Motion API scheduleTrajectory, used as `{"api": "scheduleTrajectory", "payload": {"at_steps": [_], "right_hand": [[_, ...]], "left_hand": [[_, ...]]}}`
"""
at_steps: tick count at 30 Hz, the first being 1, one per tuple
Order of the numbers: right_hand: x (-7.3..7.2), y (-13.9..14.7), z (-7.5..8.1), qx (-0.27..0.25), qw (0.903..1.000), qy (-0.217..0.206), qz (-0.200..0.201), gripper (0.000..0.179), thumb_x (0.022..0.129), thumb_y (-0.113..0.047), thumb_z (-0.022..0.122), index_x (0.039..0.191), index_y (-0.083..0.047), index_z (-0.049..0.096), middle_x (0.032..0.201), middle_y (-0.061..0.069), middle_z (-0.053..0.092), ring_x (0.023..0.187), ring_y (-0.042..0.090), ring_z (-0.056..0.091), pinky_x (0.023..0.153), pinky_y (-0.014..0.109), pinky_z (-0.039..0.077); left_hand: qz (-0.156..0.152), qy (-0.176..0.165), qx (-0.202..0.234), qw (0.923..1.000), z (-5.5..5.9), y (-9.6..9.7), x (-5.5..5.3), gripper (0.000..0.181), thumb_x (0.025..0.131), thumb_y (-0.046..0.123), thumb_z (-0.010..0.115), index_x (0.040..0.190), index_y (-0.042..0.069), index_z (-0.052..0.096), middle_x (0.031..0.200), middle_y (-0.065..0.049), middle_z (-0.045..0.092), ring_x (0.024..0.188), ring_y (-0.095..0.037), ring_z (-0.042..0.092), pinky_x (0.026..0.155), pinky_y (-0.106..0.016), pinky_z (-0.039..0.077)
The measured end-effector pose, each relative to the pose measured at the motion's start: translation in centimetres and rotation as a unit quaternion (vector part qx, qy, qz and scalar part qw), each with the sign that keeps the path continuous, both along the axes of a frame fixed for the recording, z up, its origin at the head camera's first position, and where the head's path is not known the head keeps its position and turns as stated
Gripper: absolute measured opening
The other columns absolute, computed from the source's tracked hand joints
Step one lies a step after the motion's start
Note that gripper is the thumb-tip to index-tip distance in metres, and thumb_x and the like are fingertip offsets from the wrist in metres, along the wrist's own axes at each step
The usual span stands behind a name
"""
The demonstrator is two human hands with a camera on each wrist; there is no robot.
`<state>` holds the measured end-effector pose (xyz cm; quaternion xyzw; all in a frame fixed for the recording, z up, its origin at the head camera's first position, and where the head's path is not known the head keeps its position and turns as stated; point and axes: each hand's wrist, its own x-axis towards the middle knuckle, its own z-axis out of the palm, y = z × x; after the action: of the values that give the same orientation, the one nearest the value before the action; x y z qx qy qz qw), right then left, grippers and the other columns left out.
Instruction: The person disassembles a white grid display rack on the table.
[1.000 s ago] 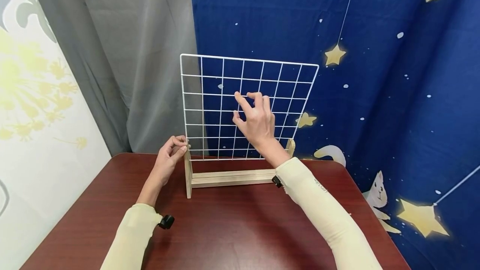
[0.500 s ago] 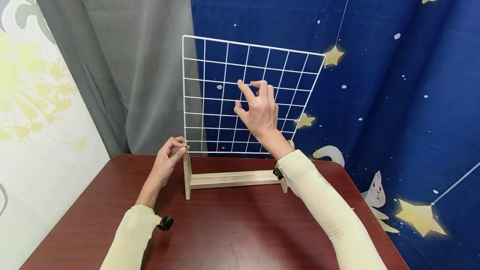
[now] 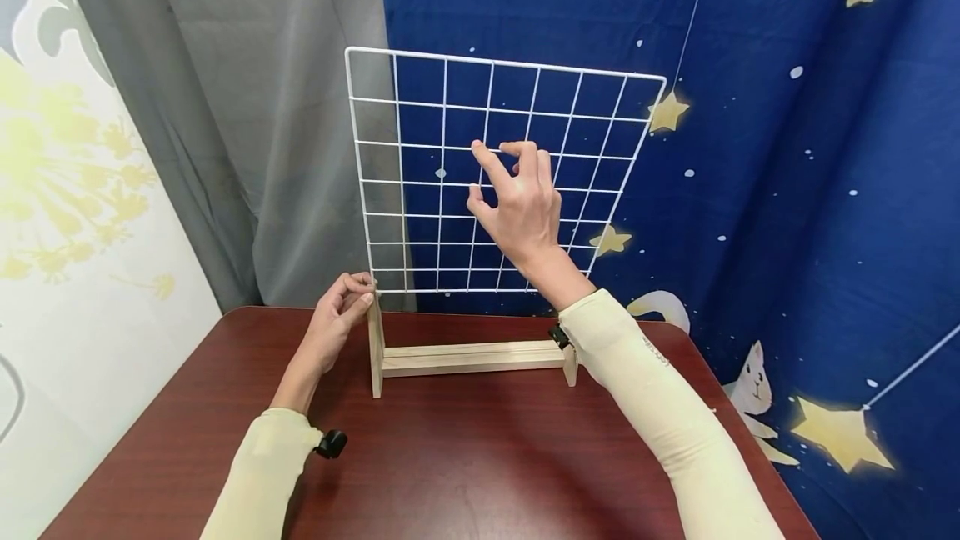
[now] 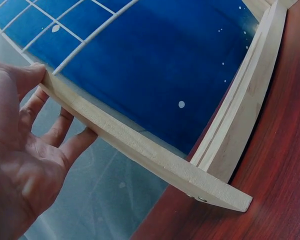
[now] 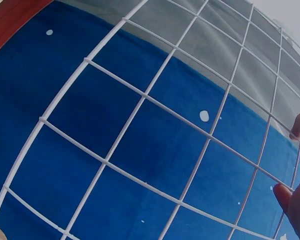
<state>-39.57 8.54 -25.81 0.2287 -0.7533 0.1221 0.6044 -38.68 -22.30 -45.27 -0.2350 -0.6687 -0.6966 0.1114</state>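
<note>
A white wire grid panel (image 3: 507, 62) stands above a light wooden stand (image 3: 472, 359) in the head view, leaning slightly. My right hand (image 3: 525, 211) grips the panel near its middle, fingers bent over the wires; only its fingertips (image 5: 285, 197) reach into the right wrist view. My left hand (image 3: 335, 323) pinches the top of the stand's left upright. In the left wrist view, its thumb lies on one side of that upright (image 4: 140, 142) and its fingers on the other. The panel's lower left corner is right at the upright's top. The right forearm hides most of the right upright.
The stand rests on a dark red wooden table (image 3: 450, 457) toward the back edge. Behind hang a grey curtain (image 3: 315, 148) and a blue star-patterned curtain (image 3: 750, 190). A white patterned wall surface (image 3: 75, 357) borders the left side.
My right hand has lifted the grid panel upward, so its bottom edge rose from between the uprights to about their tops. My left hand has stayed on the left upright.
</note>
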Motion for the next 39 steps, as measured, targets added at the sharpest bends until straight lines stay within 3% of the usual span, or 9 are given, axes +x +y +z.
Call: {"api": "scheduleTrajectory", "payload": {"at_steps": [5, 14, 20, 29, 35, 39], "right_hand": [[0.7, 0.4, 0.7, -0.012, 0.9998, 0.013, 0.005, 0.047, 0.092, -0.028, 0.074, 0.139, -0.027, 0.067, 0.128, 0.014, 0.059, 0.096, 0.03, 0.058, 0.051, 0.035, 0.051], [1.5, 1.6, 1.9, -0.039, 0.9984, 0.037, 0.018, 0.048, 0.091, -0.027, 0.075, 0.139, -0.025, 0.067, 0.127, 0.017, 0.057, 0.095, 0.033, 0.058, 0.059, 0.039, 0.055], [1.8, 2.9, 2.3, -0.041, 0.9985, 0.037, 0.005, 0.048, 0.092, -0.027, 0.074, 0.139, -0.025, 0.068, 0.128, 0.017, 0.058, 0.095, 0.033, 0.058, 0.062, 0.041, 0.056], [1.9, 5.1, 0.9, -0.043, 0.9988, 0.005, -0.022, 0.049, 0.09, -0.025, 0.076, 0.139, -0.028, 0.067, 0.129, 0.015, 0.058, 0.097, 0.033, 0.059, 0.06, 0.041, 0.055], [2.0, 7.1, -0.3, -0.042, 0.9974, -0.03, -0.051, 0.048, 0.093, -0.026, 0.073, 0.14, -0.028, 0.065, 0.133, 0.015, 0.057, 0.098, 0.033, 0.058, 0.054, 0.042, 0.051], [2.0, 8.5, -1.1, -0.056, 0.9953, -0.048, -0.063, 0.05, 0.09, -0.025, 0.075, 0.139, -0.027, 0.066, 0.132, 0.014, 0.057, 0.098, 0.033, 0.057, 0.053, 0.043, 0.05]], "left_hand": [[-0.007, 0.005, 0.005, 1.0, 0.0, 0.0, 0.0, 0.018, 0.107, 0.009, 0.06, 0.11, -0.006, 0.051, 0.132, -0.001, 0.057, 0.118, -0.006, 0.068, 0.094, -0.021, 0.06], [-0.016, 0.007, -0.005, 0.9998, -0.2, -0.2, -0.3, 0.018, 0.108, 0.01, 0.059, 0.11, -0.005, 0.05, 0.137, -0.017, 0.053, 0.12, -0.002, 0.068, 0.097, -0.019, 0.058], [-0.012, 0.013, -0.016, 0.9997, -0.2, -0.1, -0.5, 0.025, 0.109, 0.009, 0.057, 0.112, -0.011, 0.044, 0.136, -0.015, 0.054, 0.121, -0.004, 0.067, 0.097, -0.018, 0.057], [-0.007, 0.013, -0.038, 0.9992, 0.1, -0.4, -0.4, 0.022, 0.109, 0.011, 0.058, 0.113, -0.009, 0.049, 0.132, 0.003, 0.057, 0.125, -0.013, 0.066, 0.1, -0.018, 0.057], [-0.015, 0.016, -0.045, 0.9987, -0.1, -0.9, 0.8, 0.022, 0.109, 0.009, 0.056, 0.112, -0.011, 0.048, 0.132, 0.003, 0.057, 0.124, -0.004, 0.066, 0.099, -0.018, 0.057], [-0.026, 0.026, -0.052, 0.9979, 0.1, -1.4, 1.6, 0.02, 0.109, 0.007, 0.056, 0.11, -0.012, 0.048, 0.132, 0.001, 0.057, 0.124, -0.006, 0.066, 0.099, -0.017, 0.056]]}}
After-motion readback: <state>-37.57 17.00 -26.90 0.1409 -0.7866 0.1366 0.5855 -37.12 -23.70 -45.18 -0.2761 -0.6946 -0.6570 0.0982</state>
